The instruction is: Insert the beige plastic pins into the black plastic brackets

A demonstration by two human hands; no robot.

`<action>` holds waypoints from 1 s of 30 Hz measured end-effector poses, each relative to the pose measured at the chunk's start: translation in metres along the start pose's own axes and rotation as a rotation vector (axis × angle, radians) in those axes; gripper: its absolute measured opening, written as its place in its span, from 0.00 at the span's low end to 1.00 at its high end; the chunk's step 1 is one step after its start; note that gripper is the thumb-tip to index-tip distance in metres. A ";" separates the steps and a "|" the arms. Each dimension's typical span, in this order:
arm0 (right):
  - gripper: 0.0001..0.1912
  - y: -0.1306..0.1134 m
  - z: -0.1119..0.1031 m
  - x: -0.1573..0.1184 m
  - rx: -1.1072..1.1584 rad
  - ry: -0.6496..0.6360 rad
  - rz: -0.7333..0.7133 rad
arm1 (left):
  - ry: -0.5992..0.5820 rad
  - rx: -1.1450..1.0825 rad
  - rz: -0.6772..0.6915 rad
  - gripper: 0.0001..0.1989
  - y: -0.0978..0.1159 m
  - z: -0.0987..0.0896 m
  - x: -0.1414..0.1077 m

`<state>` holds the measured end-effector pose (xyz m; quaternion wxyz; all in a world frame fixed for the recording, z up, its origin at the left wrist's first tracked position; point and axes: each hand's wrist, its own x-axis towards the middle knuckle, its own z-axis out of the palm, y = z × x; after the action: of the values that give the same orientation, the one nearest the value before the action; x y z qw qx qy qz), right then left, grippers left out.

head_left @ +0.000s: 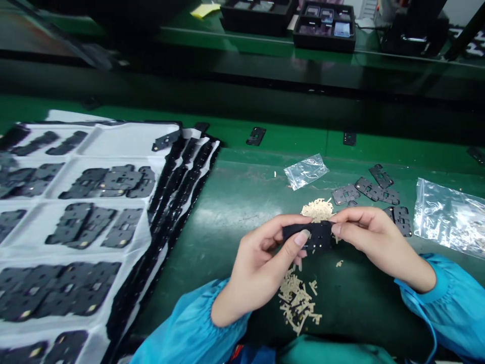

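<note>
A small black plate point(320, 236) with tiny holes is held over the green table. My left hand point(267, 258) grips its left part, thumb across the face. The thumb and forefinger of my right hand point(366, 232) pinch together at the plate's right edge; anything smaller between them is too small to make out. Just behind the plate lies a heap of small beige pieces point(317, 208). Nearer to me, by my left hand, is a looser pile of beige pieces point(297, 303). Several black plates point(375, 191) lie behind my right hand.
At the left, stacked white-lined trays point(106, 141) carry many black plates. A small clear bag point(306, 171) lies behind the beige heap, a larger clear bag point(449, 215) at the right. Black boxes point(324, 43) stand on the shelf at the back.
</note>
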<state>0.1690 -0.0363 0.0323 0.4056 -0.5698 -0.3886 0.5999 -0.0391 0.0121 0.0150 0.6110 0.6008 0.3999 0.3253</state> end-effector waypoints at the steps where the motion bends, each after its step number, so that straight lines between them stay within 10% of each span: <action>1: 0.07 0.001 0.001 -0.001 0.001 0.016 -0.007 | 0.022 0.008 0.017 0.08 0.000 0.000 0.000; 11: 0.08 0.006 0.012 -0.002 -0.017 0.183 -0.032 | 0.071 0.210 0.272 0.13 -0.019 0.006 -0.010; 21: 0.06 0.008 0.003 -0.003 -0.071 0.133 -0.075 | -0.070 0.200 0.125 0.04 -0.007 0.004 0.000; 30: 0.17 0.003 0.003 0.003 -0.013 0.091 0.005 | -0.040 0.540 0.429 0.06 -0.011 0.003 -0.004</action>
<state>0.1654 -0.0350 0.0283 0.4175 -0.6002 -0.3722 0.5718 -0.0390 0.0063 0.0041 0.3554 0.8175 0.3238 0.3169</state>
